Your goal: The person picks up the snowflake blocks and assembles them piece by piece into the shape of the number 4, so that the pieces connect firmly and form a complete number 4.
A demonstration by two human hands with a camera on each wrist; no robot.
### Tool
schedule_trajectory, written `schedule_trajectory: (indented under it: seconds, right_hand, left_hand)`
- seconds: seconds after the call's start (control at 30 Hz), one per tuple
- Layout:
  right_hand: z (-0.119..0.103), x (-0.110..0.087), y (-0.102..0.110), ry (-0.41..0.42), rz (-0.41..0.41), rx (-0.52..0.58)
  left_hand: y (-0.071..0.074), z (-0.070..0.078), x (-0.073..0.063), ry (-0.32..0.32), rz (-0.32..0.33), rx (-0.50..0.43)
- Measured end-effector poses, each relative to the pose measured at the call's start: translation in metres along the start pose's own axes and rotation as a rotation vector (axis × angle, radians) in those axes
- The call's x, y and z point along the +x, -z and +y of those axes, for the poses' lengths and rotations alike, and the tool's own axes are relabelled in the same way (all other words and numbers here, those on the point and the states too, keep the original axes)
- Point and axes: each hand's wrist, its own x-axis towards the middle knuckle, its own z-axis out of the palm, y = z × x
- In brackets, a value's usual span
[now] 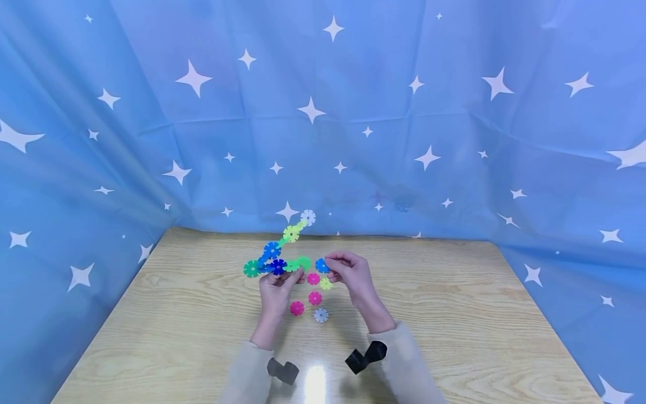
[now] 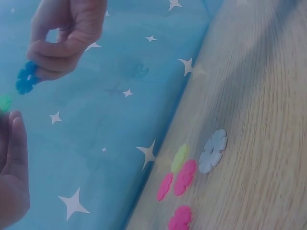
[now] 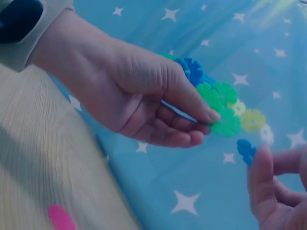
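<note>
Above the table, my left hand (image 1: 275, 294) pinches the green end of a zigzag chain of interlocked snowflake discs (image 1: 277, 266). Green, blue, yellow and white pieces make up the chain, which slants up to a white disc (image 1: 308, 217). Between thumb and fingertips my right hand (image 1: 355, 275) pinches a single blue snowflake disc (image 1: 322, 265). In the right wrist view, a small gap separates this blue disc (image 3: 246, 151) from the chain's green end disc (image 3: 225, 123). The left wrist view shows only part of the left hand (image 2: 14, 167) at its edge.
Loose snowflake discs lie on the wooden table (image 1: 429, 314) below the hands: three pink ones (image 1: 315, 298), a yellow one (image 1: 326, 284) and a white one (image 1: 321, 315). A blue curtain with white stars (image 1: 383, 112) stands around the table's back and sides.
</note>
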Motion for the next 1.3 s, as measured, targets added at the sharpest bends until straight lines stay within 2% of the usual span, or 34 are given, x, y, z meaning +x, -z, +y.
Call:
schedule_trajectory:
  seconds: [0.23, 0.33, 0.37, 0.47, 0.57, 0.63, 0.73, 0.83, 0.97, 1.17, 1.3]
  right_hand:
    - [0.001, 0.001, -0.005, 0.016, -0.009, 0.026]
    - [0.005, 0.002, -0.003, 0.058, -0.036, 0.058]
    - [0.012, 0.006, 0.001, 0.089, -0.071, 0.084]
    - [0.013, 0.007, 0.002, 0.099, -0.096, 0.117]
    - [0.011, 0.008, 0.002, 0.042, -0.090, 0.124]
    - [0.002, 0.003, -0.002, -0.034, -0.061, 0.108]
    - [-0.003, 0.003, -0.002, -0.106, -0.096, 0.122]
    - [-0.004, 0.002, -0.001, -0.133, -0.150, 0.161]
    - [0.003, 0.000, -0.003, -0.086, -0.164, 0.198]
    - [0.016, -0.002, -0.011, 0.033, -0.089, 0.264]
    - [0.017, -0.002, -0.014, 0.046, -0.078, 0.289]
  left_hand:
    - [-0.001, 0.000, 0.000, 0.014, -0.006, 0.019]
    - [-0.001, 0.001, -0.001, 0.027, -0.007, 0.041]
    - [-0.001, 0.001, -0.001, 0.030, -0.007, 0.046]
    - [-0.001, 0.002, -0.001, 0.033, -0.011, 0.053]
    - [-0.001, 0.001, -0.001, 0.035, -0.016, 0.048]
    - [-0.001, 0.002, 0.000, 0.038, -0.016, 0.046]
    - [-0.001, 0.002, 0.000, 0.038, -0.008, 0.027]
    - [-0.002, 0.002, 0.001, 0.030, -0.002, 0.016]
    - [-0.004, 0.001, 0.000, 0.010, 0.000, 0.024]
    - [-0.009, 0.001, -0.001, -0.014, 0.029, -0.044]
    - [-0.010, 0.002, 0.000, -0.020, 0.050, -0.078]
